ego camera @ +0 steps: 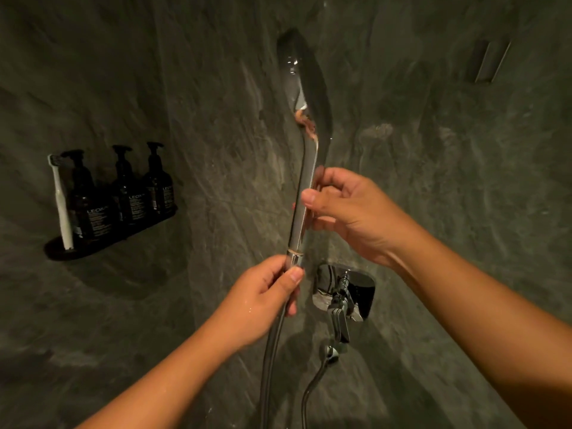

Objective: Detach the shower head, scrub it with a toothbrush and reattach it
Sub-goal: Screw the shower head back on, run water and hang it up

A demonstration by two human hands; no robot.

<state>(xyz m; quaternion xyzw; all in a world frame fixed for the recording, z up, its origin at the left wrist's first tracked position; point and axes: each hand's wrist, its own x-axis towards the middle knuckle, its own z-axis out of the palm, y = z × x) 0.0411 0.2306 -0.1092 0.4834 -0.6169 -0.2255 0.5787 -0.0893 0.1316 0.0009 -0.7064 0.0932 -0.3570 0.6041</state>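
A chrome hand shower head [305, 144] stands upright in front of the dark stone wall, its spray end at the top. My right hand [343, 212] grips its handle at mid-length. My left hand [263, 292] is closed around the hose nut [294, 259] at the base of the handle, where the metal hose [269, 360] joins it. A white toothbrush [60, 199] stands upright on the black wall shelf [58, 252] at the left, bristles up.
Three dark pump bottles [123, 193] stand on the same shelf beside the toothbrush. A chrome mixer plate with a lever [343, 292] sits on the wall just right of my left hand. A recessed niche [487, 61] is at the upper right.
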